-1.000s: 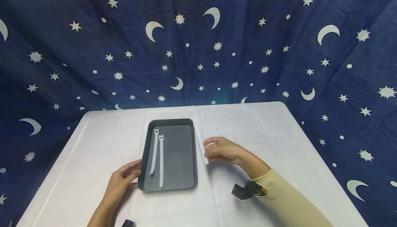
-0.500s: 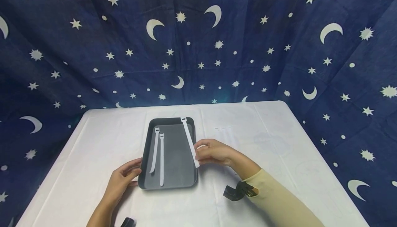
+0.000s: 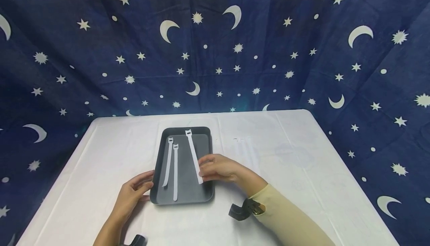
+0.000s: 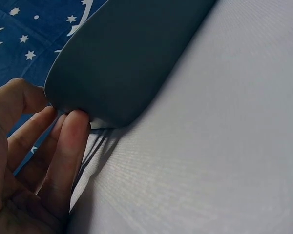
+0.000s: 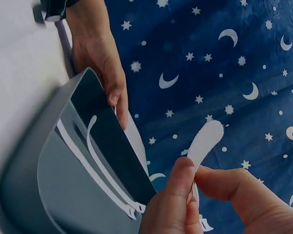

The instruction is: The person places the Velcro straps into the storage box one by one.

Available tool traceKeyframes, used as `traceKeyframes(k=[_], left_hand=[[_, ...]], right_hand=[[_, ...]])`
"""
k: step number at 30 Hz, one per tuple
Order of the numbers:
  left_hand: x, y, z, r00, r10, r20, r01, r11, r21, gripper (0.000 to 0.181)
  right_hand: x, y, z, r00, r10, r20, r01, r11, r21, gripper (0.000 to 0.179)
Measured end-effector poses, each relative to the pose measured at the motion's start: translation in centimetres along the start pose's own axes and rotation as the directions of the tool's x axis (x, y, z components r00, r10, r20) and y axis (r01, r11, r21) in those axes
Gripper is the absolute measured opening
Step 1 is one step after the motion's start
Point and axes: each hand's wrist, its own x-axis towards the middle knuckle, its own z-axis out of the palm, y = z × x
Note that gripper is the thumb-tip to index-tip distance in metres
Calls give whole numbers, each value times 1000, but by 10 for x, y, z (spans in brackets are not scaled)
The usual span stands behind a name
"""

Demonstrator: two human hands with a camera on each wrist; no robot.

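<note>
My right hand (image 3: pixel 221 169) pinches a white hook-and-loop cable tie (image 3: pixel 193 154) near its rounded tail, between thumb and fingers. The tie's slotted head points away, and the strip hangs over the right half of a dark grey tray (image 3: pixel 181 203). Two more white cable ties lie lengthwise inside the tray, a left one (image 3: pixel 167 164) and a middle one (image 3: pixel 175 175). At the tray's left side my left hand (image 3: pixel 129 193) grips the wall. The left wrist view shows its fingertips (image 4: pixel 75 126) at the tray's outer wall.
White cloth covers the table (image 3: pixel 285 141). To the right of the tray lie several faint white strips (image 3: pixel 245 150), barely distinct from the cloth. A dark blue curtain (image 3: pixel 215 63) with moons and stars hangs behind the table.
My right hand has carried the cable tie leftward, from beside the tray's right edge to over its inside. My left hand keeps its place on the tray.
</note>
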Motion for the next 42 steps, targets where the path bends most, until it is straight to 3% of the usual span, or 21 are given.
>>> traceKeyframes(k=[15, 42], left_hand=[[-4, -3, 0, 1000, 6, 8, -6, 999, -35, 52], [-1, -3, 2, 1000, 25, -8, -25, 999, -21, 52]], right_hand=[[14, 17, 18, 1000, 10, 18, -11, 998, 67, 29], [39, 29, 32, 994, 38, -103, -29, 996, 84, 36]])
